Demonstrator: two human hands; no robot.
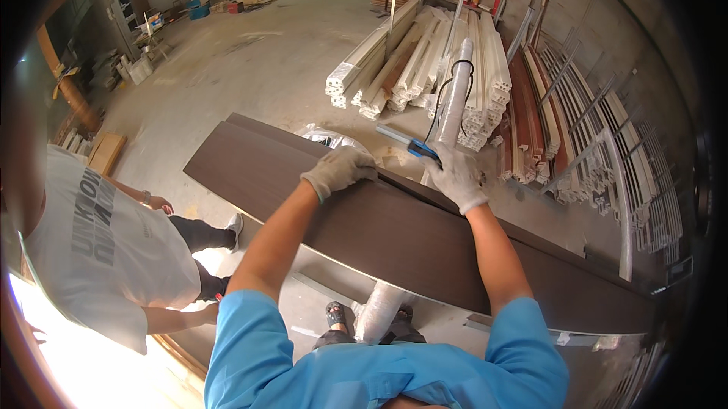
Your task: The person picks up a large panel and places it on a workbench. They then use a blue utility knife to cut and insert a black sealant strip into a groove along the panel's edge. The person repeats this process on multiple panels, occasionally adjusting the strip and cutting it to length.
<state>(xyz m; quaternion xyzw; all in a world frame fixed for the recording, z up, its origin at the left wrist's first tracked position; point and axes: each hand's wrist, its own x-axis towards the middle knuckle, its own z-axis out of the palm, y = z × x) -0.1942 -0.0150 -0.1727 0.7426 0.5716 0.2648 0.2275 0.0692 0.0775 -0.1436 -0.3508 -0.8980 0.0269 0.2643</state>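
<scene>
Across the front of me lies a long dark brown panel [394, 238] with a pale near edge; a second brown strip [273, 136] shows along its far side. My left hand [341, 171], in a whitish work glove, has its fingers curled over the panel's far edge. Beyond that edge my right hand [457, 179], gloved too, is closed around a blue-and-black handled tool [422, 149] with a flat grey bar pointing left. The exact kind of tool is unclear, and the palm hides part of the handle. A plastic-wrapped tube [455, 98] passes beneath the panel.
Another person [114, 235] in a white T-shirt stands close on the left. Stacked white profiles [425, 60] fill the floor ahead, with brown lengths [531, 113] and racked metal bars [637, 151] to the right. Crumpled plastic wrap [327, 136] lies past the panel.
</scene>
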